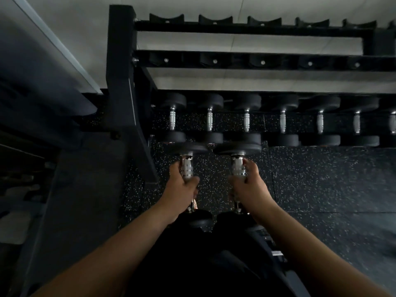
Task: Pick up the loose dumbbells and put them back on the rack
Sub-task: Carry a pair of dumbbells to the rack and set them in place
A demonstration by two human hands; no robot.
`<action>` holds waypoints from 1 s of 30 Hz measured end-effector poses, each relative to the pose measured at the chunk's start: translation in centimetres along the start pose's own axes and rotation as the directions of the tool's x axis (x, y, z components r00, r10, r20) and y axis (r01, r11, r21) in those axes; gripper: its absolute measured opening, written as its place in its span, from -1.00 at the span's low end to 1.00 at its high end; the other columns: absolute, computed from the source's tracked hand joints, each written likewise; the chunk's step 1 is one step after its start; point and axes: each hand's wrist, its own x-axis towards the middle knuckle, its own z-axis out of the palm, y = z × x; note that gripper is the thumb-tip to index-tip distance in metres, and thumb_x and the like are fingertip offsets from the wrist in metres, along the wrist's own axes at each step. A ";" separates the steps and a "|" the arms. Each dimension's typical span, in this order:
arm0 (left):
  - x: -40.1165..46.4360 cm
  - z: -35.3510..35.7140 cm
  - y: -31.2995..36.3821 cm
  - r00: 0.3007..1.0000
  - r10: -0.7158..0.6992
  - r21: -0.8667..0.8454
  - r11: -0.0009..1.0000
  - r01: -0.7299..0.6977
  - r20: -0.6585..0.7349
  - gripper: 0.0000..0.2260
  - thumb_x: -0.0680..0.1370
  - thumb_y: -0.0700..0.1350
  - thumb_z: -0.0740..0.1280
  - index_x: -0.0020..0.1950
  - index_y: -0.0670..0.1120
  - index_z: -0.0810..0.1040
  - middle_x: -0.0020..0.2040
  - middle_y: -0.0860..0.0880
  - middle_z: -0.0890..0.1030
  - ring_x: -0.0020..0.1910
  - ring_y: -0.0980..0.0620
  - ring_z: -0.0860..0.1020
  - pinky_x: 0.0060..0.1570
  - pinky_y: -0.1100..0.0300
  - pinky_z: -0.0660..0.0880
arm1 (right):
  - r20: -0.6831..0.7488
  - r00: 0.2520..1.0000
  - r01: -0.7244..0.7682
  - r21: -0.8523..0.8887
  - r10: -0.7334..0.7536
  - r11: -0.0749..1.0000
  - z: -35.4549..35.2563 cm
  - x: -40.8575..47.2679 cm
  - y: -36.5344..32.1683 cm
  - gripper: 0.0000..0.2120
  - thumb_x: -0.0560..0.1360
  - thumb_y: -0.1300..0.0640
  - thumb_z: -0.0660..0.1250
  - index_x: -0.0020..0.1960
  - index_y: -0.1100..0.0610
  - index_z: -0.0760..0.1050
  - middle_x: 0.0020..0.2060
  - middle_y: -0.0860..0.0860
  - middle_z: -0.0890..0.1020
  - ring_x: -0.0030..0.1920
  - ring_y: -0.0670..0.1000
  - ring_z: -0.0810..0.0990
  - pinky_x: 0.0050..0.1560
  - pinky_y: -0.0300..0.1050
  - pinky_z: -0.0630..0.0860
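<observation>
You grip one black rubber-headed, chrome-handled dumbbell in your left hand (182,185) and another in your right hand (250,185), fingers wrapped round the handles, held lengthwise just before the black steel rack (122,82), probably to slide in among its stored row.

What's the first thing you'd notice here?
Two bare arms reach forward in the middle, the left hand and right hand each gripping the shiny handle of a black dumbbell. Just beyond them a row of dumbbells sits on the rack's lower shelf, while the top shelf has empty cradles.
</observation>
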 end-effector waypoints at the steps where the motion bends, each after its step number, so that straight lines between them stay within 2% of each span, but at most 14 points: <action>1: 1.5 -0.2 1.3 1.000 0.004 -0.008 1.000 -0.004 -0.009 -0.53 0.63 -0.21 0.29 0.46 0.00 0.18 -0.06 -0.10 0.53 -0.27 0.02 0.51 -0.37 0.30 0.52 | 0.001 1.000 0.005 0.010 -0.005 1.000 -0.2 1.3 -1.2 -0.43 0.54 0.06 0.31 0.45 -0.15 0.14 0.02 0.05 0.61 -0.12 0.10 0.67 -0.13 0.07 0.64; 6: 8.5 -0.5 7.3 0.999 0.015 -0.020 1.000 -0.015 -0.033 -0.53 0.62 -0.21 0.29 0.45 0.00 0.18 -0.05 -0.05 0.52 -0.26 0.03 0.52 -0.28 0.20 0.54 | -0.004 0.999 0.039 0.058 -0.039 0.998 -1.9 7.6 -7.0 -0.41 0.56 0.09 0.31 0.50 -0.09 0.13 -0.06 0.01 0.62 -0.16 0.04 0.65 -0.27 -0.11 0.56; 10: 14.3 0.1 11.7 0.995 0.055 0.007 0.998 -0.055 -0.088 -0.57 0.61 -0.20 0.31 0.41 0.00 0.23 -0.05 -0.03 0.56 -0.26 0.07 0.54 -0.34 0.28 0.53 | -0.009 0.999 0.047 0.085 -0.046 0.995 -3.5 13.6 -11.4 -0.38 0.55 0.07 0.32 0.52 -0.09 0.12 -0.09 -0.03 0.61 -0.14 0.01 0.64 -0.26 -0.14 0.51; 13: 18.1 1.0 15.2 0.991 0.052 0.003 0.999 -0.052 -0.127 -0.61 0.61 -0.21 0.31 0.38 -0.01 0.27 -0.02 -0.03 0.56 -0.22 0.08 0.55 -0.34 0.34 0.52 | 0.013 0.998 0.057 0.100 -0.058 0.993 -5.1 17.8 -14.9 -0.39 0.57 0.10 0.31 0.53 -0.08 0.11 -0.14 -0.01 0.59 -0.20 0.00 0.61 -0.26 -0.13 0.53; 15: 20.3 1.5 17.5 0.989 0.039 -0.007 0.999 -0.041 -0.144 -0.64 0.60 -0.22 0.31 0.34 -0.01 0.29 -0.03 -0.06 0.57 -0.24 0.06 0.55 -0.36 0.34 0.52 | 0.026 0.998 0.050 0.101 -0.053 0.994 -6.2 20.5 -17.1 -0.39 0.57 0.14 0.29 0.54 -0.06 0.11 -0.19 -0.03 0.58 -0.21 0.01 0.59 -0.22 -0.08 0.55; 19: 24.2 2.0 21.6 0.982 0.041 -0.036 0.998 -0.048 -0.184 -0.63 0.60 -0.25 0.31 0.31 0.04 0.28 -0.10 -0.07 0.58 -0.27 0.04 0.54 -0.38 0.31 0.52 | 0.035 0.996 0.077 0.076 -0.080 0.994 -8.2 25.3 -21.0 -0.39 0.57 0.11 0.30 0.53 -0.06 0.11 -0.16 0.00 0.62 -0.12 0.10 0.65 -0.07 0.14 0.62; 23: 28.1 1.6 24.2 0.970 0.054 -0.022 0.998 -0.061 -0.236 -0.60 0.58 -0.23 0.35 0.34 0.00 0.31 -0.04 -0.10 0.59 -0.26 0.03 0.56 -0.32 0.22 0.55 | 0.050 0.995 0.085 0.095 -0.090 0.992 -9.2 29.2 -24.2 -0.41 0.56 0.11 0.30 0.51 -0.10 0.14 -0.14 0.01 0.63 -0.08 0.16 0.66 -0.04 0.18 0.64; 27: 32.1 0.3 26.5 0.970 0.053 -0.009 0.998 -0.057 -0.236 -0.55 0.56 -0.21 0.38 0.37 0.02 0.29 0.00 -0.05 0.58 -0.20 0.06 0.58 -0.27 0.24 0.57 | 0.071 0.993 0.082 0.111 -0.090 0.990 -9.5 32.7 -27.0 -0.42 0.59 0.12 0.30 0.52 -0.07 0.12 -0.06 0.04 0.62 -0.15 0.07 0.65 -0.27 -0.07 0.60; 30: 35.2 -0.9 28.0 0.968 0.037 -0.014 0.999 -0.042 -0.250 -0.54 0.58 -0.23 0.35 0.41 -0.01 0.27 -0.03 -0.02 0.57 -0.25 0.09 0.56 -0.37 0.35 0.54 | 0.060 0.995 0.065 0.129 -0.073 0.989 -9.1 35.2 -28.7 -0.42 0.58 0.10 0.30 0.51 -0.08 0.12 -0.03 0.06 0.62 -0.19 0.02 0.63 -0.32 -0.13 0.58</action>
